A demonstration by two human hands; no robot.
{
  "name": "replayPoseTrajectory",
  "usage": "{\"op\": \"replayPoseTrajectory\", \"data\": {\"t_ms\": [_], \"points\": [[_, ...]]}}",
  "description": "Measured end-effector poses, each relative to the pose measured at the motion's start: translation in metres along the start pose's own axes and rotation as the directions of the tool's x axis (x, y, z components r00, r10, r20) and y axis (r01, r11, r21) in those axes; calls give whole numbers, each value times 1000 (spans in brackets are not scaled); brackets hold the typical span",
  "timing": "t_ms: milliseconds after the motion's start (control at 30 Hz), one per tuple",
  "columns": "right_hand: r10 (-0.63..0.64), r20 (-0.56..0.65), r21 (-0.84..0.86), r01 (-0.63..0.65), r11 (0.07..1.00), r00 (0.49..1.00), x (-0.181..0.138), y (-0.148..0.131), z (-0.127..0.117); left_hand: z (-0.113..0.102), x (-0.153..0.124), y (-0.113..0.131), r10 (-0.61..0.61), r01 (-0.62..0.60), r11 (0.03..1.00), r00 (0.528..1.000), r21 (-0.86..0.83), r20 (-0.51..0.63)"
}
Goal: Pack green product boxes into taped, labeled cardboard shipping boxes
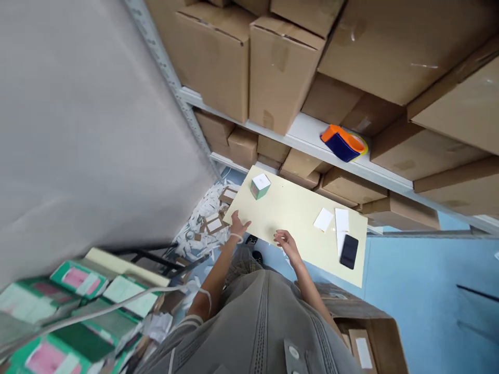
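Note:
At the table's near left edge my left hand point(239, 225) is open, thumb spread from the fingers, with nothing in it. My right hand point(286, 242) hovers by the near edge, its fingers loosely curled but apart, and I see nothing in it. A small green box with a white top point(260, 186) stands on the pale yellow table point(288, 202), beyond my left hand and apart from it. To the right of my right hand lie a white sheet of labels point(323, 219), a long white strip point(342, 221) and a black phone point(349, 252).
Shelves of cardboard boxes point(284, 67) rise behind the table, with an orange and blue tape dispenser point(343, 144) on one shelf. Paper scraps point(210, 208) litter the floor at left. Green and pink boxes point(78, 280) are stacked lower left; an open carton point(378, 332) stands lower right.

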State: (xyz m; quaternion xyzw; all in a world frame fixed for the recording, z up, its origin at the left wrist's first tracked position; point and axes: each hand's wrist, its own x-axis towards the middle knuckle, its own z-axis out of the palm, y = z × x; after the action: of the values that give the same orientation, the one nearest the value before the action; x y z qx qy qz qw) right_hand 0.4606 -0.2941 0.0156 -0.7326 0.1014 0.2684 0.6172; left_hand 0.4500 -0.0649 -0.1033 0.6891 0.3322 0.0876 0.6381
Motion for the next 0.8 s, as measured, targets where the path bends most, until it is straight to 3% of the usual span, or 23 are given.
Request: {"op": "replayPoseTrajectory", "data": {"t_ms": [133, 233, 433, 500, 633, 800], "points": [[17, 147, -80, -5, 997, 989, -10, 11, 8, -31, -77, -30, -54, 39, 996, 981, -85, -185], [67, 246, -136, -34, 990, 967, -17, 24, 20, -58, -129, -38, -82, 33, 988, 943, -154, -322], [7, 412, -147, 59, 987, 911, -18, 20, 72, -128, -203, -6, -78, -58, 971, 839, -231, -538], [-53, 430, -135, 122, 983, 901, -17, 10, 93, -153, -220, 11, -7, -136, 974, 784, -182, -621], [-223, 426, -80, 282, 956, 877, -28, -9, 138, -206, -253, 37, 138, -204, 979, 625, 9, -768], [-427, 397, 71, 437, 897, 812, -89, -9, 216, -289, -311, 43, 288, -174, 956, 378, 238, -880]]}}
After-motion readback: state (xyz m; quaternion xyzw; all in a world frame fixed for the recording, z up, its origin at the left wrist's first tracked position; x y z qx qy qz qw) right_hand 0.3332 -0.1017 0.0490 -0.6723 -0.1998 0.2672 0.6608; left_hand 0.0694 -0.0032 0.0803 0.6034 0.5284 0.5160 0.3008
